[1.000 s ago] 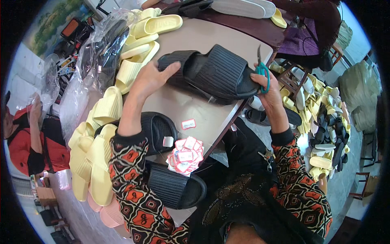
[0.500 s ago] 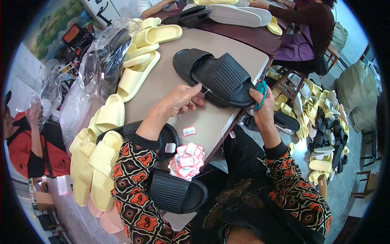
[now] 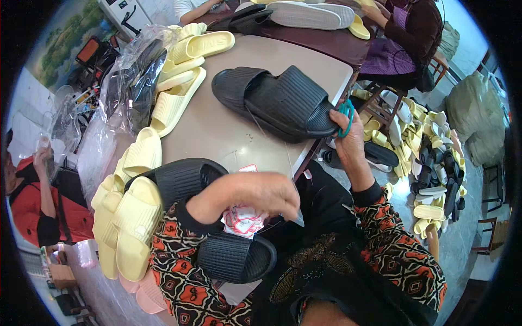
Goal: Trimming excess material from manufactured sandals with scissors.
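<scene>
Nearest to me, a black slide sandal [image 3: 236, 255] lies at the table's near edge. Just above it my left hand [image 3: 247, 195] hangs over the pile of red-and-white paper tags [image 3: 244, 220], fingers curled together over the tags; I cannot tell whether they pinch one. Half a second ago this hand lay out at the sandal in the middle of the table; it has since drawn back to the near edge. A second black sandal [image 3: 182, 179] sits just left of the hand, beside a stack of pale yellow sandals [image 3: 133, 217] along the left edge. At the right edge my right hand [image 3: 350, 136] is closed on teal-handled scissors [image 3: 345, 117] and touches the toe of the large black sandal [image 3: 277, 100], which lies mid-table [image 3: 217, 130] as before. More yellow sandals [image 3: 185, 70] lie at the far left corner.
</scene>
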Demonstrator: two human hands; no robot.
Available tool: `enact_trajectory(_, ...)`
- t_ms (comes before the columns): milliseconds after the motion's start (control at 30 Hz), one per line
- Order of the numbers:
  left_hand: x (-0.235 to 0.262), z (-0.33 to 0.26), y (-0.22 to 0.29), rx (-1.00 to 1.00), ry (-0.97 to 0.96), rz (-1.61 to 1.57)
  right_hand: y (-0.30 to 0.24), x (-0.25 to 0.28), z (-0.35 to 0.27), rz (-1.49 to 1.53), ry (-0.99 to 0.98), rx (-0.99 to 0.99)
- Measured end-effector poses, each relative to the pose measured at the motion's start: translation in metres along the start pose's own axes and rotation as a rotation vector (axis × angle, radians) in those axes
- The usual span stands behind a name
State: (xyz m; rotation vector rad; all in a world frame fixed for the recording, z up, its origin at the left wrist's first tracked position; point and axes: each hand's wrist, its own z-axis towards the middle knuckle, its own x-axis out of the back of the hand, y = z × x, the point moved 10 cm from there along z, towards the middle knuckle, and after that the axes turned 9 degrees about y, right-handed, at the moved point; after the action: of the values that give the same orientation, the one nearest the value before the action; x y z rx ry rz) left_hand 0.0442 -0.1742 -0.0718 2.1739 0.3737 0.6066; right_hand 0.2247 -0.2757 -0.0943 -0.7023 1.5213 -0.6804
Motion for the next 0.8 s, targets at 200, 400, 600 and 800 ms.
enact_trajectory(200, -0.062, -0.002, 0.019, -0.149, -0.352, 0.001, 0.006, -0.011, -0.001, 0.005, 0.045, 0.059)
enact_trajectory(400, -0.102, -0.009, 0.014, -0.238, -0.604, 0.069, -0.009, -0.008, 0.035, -0.042, 0.160, 0.208)
enact_trajectory(600, 0.052, -0.016, 0.044, -0.293, 0.689, 0.616, -0.016, -0.013, 0.037, 0.112, 0.053, 0.090)
enact_trajectory(800, 0.129, -0.088, 0.071, -0.216, 1.767, 1.537, -0.035, -0.019, 0.018, 0.119, -0.034, 0.018)
